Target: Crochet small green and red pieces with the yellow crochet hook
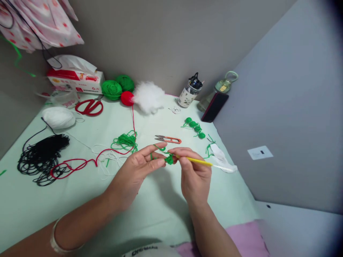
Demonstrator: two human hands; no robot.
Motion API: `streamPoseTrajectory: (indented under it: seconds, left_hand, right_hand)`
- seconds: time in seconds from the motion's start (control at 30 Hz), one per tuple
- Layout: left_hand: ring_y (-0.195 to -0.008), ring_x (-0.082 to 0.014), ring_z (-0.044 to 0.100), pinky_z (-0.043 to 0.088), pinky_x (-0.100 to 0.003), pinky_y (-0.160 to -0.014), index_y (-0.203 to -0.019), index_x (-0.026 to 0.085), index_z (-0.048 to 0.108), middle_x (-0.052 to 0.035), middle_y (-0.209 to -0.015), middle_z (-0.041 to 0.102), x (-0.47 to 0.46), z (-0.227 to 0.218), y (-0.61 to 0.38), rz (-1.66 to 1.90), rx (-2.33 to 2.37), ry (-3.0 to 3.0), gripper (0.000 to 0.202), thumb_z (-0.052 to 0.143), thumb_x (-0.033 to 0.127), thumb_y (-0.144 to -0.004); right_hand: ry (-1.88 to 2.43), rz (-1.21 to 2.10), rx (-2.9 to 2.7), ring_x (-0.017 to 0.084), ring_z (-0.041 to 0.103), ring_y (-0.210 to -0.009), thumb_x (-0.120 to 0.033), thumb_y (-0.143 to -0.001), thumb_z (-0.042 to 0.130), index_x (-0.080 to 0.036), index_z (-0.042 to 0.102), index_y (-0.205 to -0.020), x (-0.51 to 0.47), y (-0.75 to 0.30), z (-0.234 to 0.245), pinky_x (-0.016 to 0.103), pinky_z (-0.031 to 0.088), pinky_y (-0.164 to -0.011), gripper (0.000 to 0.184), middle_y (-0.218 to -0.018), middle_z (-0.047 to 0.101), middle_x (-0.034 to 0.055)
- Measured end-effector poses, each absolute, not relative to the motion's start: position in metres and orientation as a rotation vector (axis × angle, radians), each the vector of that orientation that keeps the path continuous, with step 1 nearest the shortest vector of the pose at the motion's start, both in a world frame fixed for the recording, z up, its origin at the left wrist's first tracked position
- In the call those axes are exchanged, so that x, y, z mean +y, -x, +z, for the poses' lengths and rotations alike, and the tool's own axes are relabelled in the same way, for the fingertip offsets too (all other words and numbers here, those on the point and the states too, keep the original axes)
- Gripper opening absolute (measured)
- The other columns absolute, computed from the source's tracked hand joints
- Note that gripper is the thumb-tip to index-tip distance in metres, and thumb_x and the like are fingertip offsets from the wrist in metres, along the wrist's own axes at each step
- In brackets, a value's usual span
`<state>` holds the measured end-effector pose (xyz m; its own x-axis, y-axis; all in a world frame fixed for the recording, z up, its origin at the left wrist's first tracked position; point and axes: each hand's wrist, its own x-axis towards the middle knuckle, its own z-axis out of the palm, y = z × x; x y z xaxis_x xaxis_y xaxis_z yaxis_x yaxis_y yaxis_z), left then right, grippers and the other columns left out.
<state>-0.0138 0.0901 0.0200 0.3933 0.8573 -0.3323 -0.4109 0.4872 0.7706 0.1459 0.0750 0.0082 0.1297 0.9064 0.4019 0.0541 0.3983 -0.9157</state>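
My left hand (139,167) pinches a small green crochet piece (169,159) between thumb and fingers, with green yarn looped around its fingers. In my right hand (195,171) is a yellow-handled crochet hook (197,161), held like a pen. The hook's tip meets the green piece; whether it sits inside a stitch I cannot tell. Just beyond the hands lie orange thread snips (171,139). A loose bundle of green yarn (125,141) rests beyond my left hand. Past my right hand, several small green crocheted balls (195,127) lie in a row.
At left are black yarn (44,157), a white yarn ball (59,117), red yarn strands (72,167) and red scissors (89,107). Along the back stand a tissue box (77,81), green yarn balls (112,89), white stuffing (149,97), a pen cup (187,95) and a phone (215,107).
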Motion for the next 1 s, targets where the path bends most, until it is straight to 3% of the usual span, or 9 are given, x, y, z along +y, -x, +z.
streamPoseTrajectory:
  seconds: [0.2, 0.77, 1.0]
  left_hand:
    - [-0.086, -0.0141, 0.058, 0.038, -0.027, -0.085, -0.116, 0.030, 0.074, 0.0036, -0.085, 0.062, 0.093, 0.022, 0.016, 0.864, 0.805, -0.653, 0.034, 0.079, 0.031, -0.083]
    - [-0.081, -0.0125, 0.050, 0.036, -0.026, -0.078, -0.115, 0.030, 0.074, 0.0038, -0.082, 0.058, 0.093, 0.017, 0.018, 0.898, 0.875, -0.755, 0.031, 0.077, 0.034, -0.085]
    - [-0.081, -0.0132, 0.053, 0.038, -0.027, -0.078, -0.111, 0.026, 0.075, 0.0023, -0.082, 0.060, 0.093, 0.021, 0.018, 0.894, 0.862, -0.758, 0.029, 0.078, 0.035, -0.083]
  right_hand:
    - [0.912, 1.079, -1.092, 0.015, 0.068, -0.072, -0.032, -0.098, 0.059, -0.022, 0.072, -0.094, 0.080, -0.150, 0.012, 0.029, 0.055, -0.064, 0.017, -0.087, 0.077, 0.0047]
    - [0.936, 0.832, -1.291, 0.015, 0.071, -0.077, -0.024, -0.102, 0.051, -0.023, 0.071, -0.101, 0.068, -0.150, 0.016, 0.032, 0.058, -0.071, 0.020, -0.095, 0.077, 0.0043]
    - [0.873, 1.089, -1.100, 0.013, 0.068, -0.068, -0.030, -0.103, 0.051, -0.023, 0.068, -0.096, 0.077, -0.155, 0.017, 0.029, 0.056, -0.067, 0.020, -0.089, 0.078, 0.0035]
